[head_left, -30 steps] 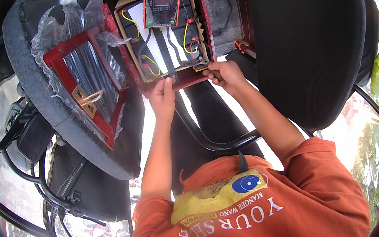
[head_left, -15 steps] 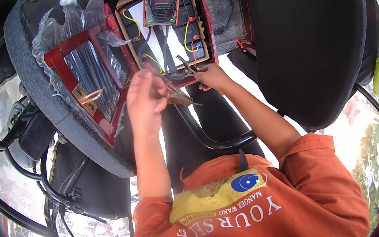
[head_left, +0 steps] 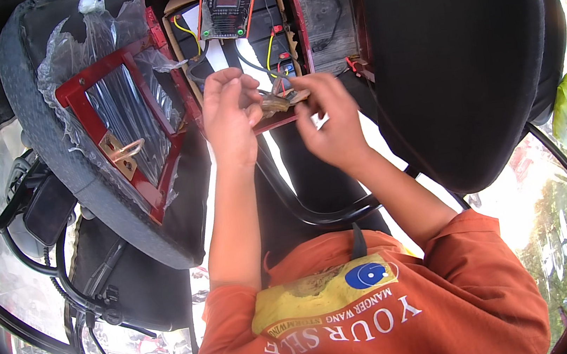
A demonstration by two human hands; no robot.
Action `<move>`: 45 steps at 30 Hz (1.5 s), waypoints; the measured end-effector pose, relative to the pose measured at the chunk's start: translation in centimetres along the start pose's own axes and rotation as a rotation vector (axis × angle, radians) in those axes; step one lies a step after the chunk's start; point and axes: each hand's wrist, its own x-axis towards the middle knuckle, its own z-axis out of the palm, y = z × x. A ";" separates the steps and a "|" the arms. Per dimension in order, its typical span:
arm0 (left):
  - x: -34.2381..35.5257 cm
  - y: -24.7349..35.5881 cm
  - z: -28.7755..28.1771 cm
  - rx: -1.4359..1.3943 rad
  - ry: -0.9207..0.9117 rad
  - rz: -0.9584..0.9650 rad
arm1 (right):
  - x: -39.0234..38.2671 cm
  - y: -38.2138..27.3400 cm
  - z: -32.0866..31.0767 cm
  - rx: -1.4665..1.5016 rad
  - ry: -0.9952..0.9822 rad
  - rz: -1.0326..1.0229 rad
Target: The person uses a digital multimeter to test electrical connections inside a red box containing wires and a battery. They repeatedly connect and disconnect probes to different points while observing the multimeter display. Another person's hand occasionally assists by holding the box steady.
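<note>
Above the front lip of a red metal compartment [head_left: 302, 26], my two hands are close together. My left hand [head_left: 230, 116] is closed, its fingers curled around one end of a small brownish, partly see-through piece [head_left: 274, 103] whose kind I cannot make out. At its other end, the thumb and forefinger of my right hand [head_left: 331, 118] pinch it. Behind my fingers, black batteries [head_left: 267, 17] with yellow and red wires sit in the compartment. An orange and black tester [head_left: 227, 7] with a small display rests on top of them, dark cables running from it.
At left, a raised grey seat [head_left: 41, 107] carries a red frame [head_left: 72, 97] with a metal latch and torn clear plastic. A large black seat cushion [head_left: 457, 63] fills the right. A bent black tube [head_left: 317, 217] crosses below my hands.
My right hand has left the dark clamp-like tool at the compartment's lip and turned toward my left hand, now touching the brownish piece. My left hand has shifted slightly, raising that piece.
</note>
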 end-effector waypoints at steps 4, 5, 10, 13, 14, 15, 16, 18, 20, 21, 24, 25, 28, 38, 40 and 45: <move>1.0 -0.7 1.4 -0.084 -0.013 0.038 | 0.4 -0.6 3.0 -0.013 -0.032 -0.111; 1.1 -0.8 1.5 -0.121 -0.028 0.047 | 0.5 0.0 3.9 0.009 0.001 -0.103; 1.2 0.1 2.5 -0.092 -0.002 0.123 | 0.8 1.1 6.2 -0.081 0.071 -0.073; 1.5 -1.1 2.9 0.000 -0.042 0.108 | 1.9 2.5 6.7 -0.152 0.120 -0.055; 1.6 -1.5 3.5 0.055 -0.043 0.129 | 2.1 2.9 6.5 -0.175 0.128 -0.037; 1.8 -1.8 3.9 0.052 -0.052 0.125 | 2.4 3.3 6.2 -0.198 0.136 -0.018; 1.9 -2.0 4.0 0.047 -0.053 0.115 | 2.6 4.2 6.1 -0.251 0.191 -0.103; 2.2 -2.5 4.5 0.062 -0.064 0.122 | 2.3 4.5 6.1 -0.173 0.191 -0.056; 2.7 -3.7 4.9 0.105 -0.082 0.153 | 2.2 4.9 6.2 -0.132 0.212 -0.050; 3.2 -4.4 5.1 0.072 -0.091 0.152 | 2.1 5.0 6.1 -0.080 0.184 0.017; 3.6 -4.9 5.3 0.156 -0.116 0.164 | 2.1 5.1 5.0 0.064 0.094 0.220; 3.9 -5.1 5.0 0.178 -0.132 0.181 | 2.4 4.9 4.7 0.045 0.100 0.195; 4.5 -6.5 4.7 0.283 -0.185 0.207 | 3.1 4.8 4.4 -0.042 0.153 0.154; -0.3 -6.1 2.5 0.505 -0.059 0.461 | 4.9 7.8 3.0 0.012 0.275 0.457; -1.1 -7.4 -1.9 0.680 0.048 0.435 | 5.6 9.5 2.8 0.093 0.304 0.407; 0.0 -12.6 -4.7 1.303 -0.158 0.372 | 7.0 8.0 2.9 0.219 0.213 0.465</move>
